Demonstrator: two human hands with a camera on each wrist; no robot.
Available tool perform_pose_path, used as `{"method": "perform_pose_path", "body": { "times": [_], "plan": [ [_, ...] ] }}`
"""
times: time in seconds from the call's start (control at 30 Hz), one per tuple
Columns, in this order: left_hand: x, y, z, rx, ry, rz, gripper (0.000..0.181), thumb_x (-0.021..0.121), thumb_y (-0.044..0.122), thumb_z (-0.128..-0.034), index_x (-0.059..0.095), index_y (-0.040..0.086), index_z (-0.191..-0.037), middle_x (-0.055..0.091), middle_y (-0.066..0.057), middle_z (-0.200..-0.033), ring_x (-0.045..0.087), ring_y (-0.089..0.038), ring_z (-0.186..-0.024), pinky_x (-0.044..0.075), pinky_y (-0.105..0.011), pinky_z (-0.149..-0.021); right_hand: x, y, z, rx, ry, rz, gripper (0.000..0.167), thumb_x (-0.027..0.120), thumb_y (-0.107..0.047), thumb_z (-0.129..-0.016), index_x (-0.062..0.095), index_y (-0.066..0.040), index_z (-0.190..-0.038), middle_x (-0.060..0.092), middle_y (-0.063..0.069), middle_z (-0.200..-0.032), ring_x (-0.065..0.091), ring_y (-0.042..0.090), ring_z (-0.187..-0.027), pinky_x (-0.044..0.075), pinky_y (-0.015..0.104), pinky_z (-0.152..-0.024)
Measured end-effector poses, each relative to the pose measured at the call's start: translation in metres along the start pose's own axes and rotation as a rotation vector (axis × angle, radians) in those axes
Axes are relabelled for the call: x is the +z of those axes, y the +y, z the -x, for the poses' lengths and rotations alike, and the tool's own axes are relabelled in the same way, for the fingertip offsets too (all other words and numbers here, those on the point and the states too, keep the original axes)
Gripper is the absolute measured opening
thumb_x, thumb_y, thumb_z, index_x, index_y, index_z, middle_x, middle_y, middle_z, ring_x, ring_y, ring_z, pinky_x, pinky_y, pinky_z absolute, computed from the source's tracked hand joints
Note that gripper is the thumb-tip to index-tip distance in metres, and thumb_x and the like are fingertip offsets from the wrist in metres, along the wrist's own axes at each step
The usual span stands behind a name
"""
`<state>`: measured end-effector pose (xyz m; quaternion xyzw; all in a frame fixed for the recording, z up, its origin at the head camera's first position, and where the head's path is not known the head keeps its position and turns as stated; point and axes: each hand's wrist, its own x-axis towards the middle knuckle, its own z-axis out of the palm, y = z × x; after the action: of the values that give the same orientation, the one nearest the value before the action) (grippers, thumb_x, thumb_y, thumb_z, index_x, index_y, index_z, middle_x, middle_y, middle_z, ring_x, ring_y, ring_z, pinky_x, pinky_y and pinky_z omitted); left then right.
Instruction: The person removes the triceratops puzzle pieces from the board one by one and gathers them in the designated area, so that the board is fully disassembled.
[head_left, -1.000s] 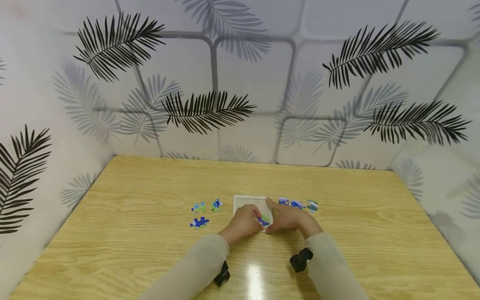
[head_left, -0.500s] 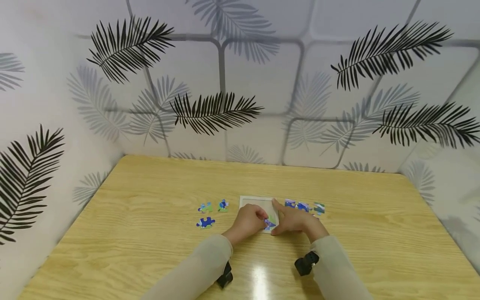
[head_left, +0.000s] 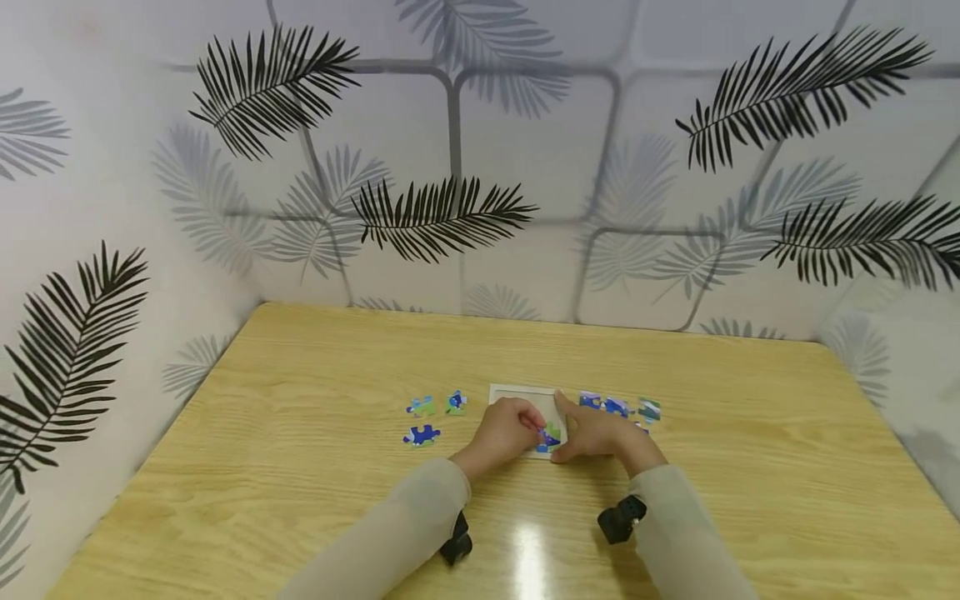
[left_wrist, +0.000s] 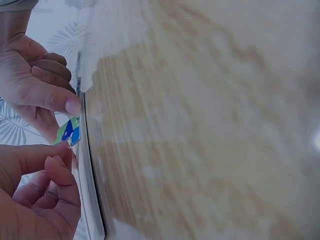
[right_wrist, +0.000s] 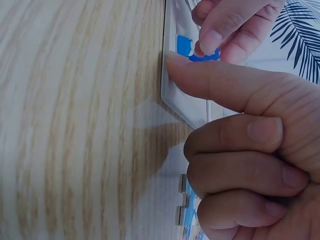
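A small white puzzle tray (head_left: 523, 389) lies on the table, with blue and green puzzle pieces (head_left: 553, 435) in its near right corner. My left hand (head_left: 507, 431) reaches over the tray from the left; its thumb and index finger pinch at a puzzle piece there, mostly covered by the fingertips. At the tray's right side, my right hand (head_left: 596, 432) grips the frame, thumb on the near corner (right_wrist: 175, 67) and index finger along the far side. The right hand's other fingers are curled, as the right wrist view shows. The left wrist view has blue-green pieces (left_wrist: 69, 131) between both hands.
Left of the tray lie loose pieces: a blue one (head_left: 422, 435), a green and light blue one (head_left: 422, 406), and another blue-green one (head_left: 455, 403). Several more pieces (head_left: 617, 407) lie right of it, partly behind the right hand. A patterned wall (head_left: 480, 275) borders the wooden table's back edge.
The head view has shifted, so everything appears farther right. The left fingers have moved slightly over the corner pieces, and more of the green shows. The right hand keeps its grip on the tray.
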<state>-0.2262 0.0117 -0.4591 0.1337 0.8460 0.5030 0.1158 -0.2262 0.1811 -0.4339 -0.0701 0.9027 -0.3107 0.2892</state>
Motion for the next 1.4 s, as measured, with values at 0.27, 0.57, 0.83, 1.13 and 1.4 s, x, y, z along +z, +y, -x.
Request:
{"method": "perform_pose_path", "body": {
  "times": [0.27, 0.57, 0.83, 1.13, 1.4],
  "plan": [
    [-0.021, -0.004, 0.007, -0.178, -0.045, 0.208, 0.009, 0.067, -0.003, -0.0801, 0.065, 0.003, -0.087, 0.058, -0.002, -0.07, 0.043, -0.011, -0.053, 0.038, -0.021, -0.047, 0.0, 0.0, -0.001, 0.011, -0.003, -0.022, 0.103, 0.077, -0.019, -0.078, 0.006, -0.005, -0.151, 0.018, 0.026, -0.151, 0.017, 0.043, -0.138, 0.017, 0.058, -0.109],
    [-0.063, -0.024, 0.011, -0.25, -0.022, 0.243, 0.012, 0.067, -0.001, -0.0805, 0.065, 0.003, -0.092, 0.058, -0.001, -0.072, 0.046, -0.013, -0.06, 0.036, -0.022, -0.049, 0.0, -0.001, -0.003, 0.025, -0.015, -0.054, 0.103, 0.076, -0.018, -0.079, 0.003, -0.007, -0.151, 0.011, 0.024, -0.153, 0.012, 0.044, -0.139, 0.016, 0.059, -0.109],
    [-0.086, -0.039, 0.019, -0.261, 0.02, 0.158, 0.011, 0.069, 0.001, -0.0818, 0.066, 0.004, -0.092, 0.063, -0.002, -0.081, 0.05, -0.013, -0.064, 0.037, -0.023, -0.053, 0.0, 0.001, -0.001, -0.017, -0.031, -0.066, 0.104, 0.076, -0.017, -0.08, 0.001, -0.004, -0.15, 0.008, 0.025, -0.153, 0.008, 0.045, -0.139, 0.013, 0.06, -0.109],
    [-0.096, -0.049, 0.025, -0.177, 0.031, -0.041, 0.008, 0.069, -0.001, -0.0814, 0.066, 0.004, -0.087, 0.061, -0.003, -0.082, 0.054, -0.016, -0.075, 0.046, -0.026, -0.065, 0.0, 0.0, 0.0, -0.024, -0.025, -0.069, 0.103, 0.076, -0.017, -0.08, 0.002, -0.004, -0.151, 0.007, 0.025, -0.154, 0.008, 0.044, -0.139, 0.015, 0.059, -0.108],
    [-0.097, -0.051, 0.024, -0.135, 0.023, -0.125, 0.005, 0.07, -0.002, -0.0804, 0.068, 0.001, -0.084, 0.062, -0.002, -0.076, 0.055, -0.013, -0.069, 0.046, -0.024, -0.061, 0.001, 0.001, -0.001, -0.007, -0.017, -0.072, 0.104, 0.076, -0.018, -0.08, 0.002, -0.006, -0.151, 0.007, 0.025, -0.153, 0.013, 0.044, -0.139, 0.023, 0.058, -0.105]
  ]
}}
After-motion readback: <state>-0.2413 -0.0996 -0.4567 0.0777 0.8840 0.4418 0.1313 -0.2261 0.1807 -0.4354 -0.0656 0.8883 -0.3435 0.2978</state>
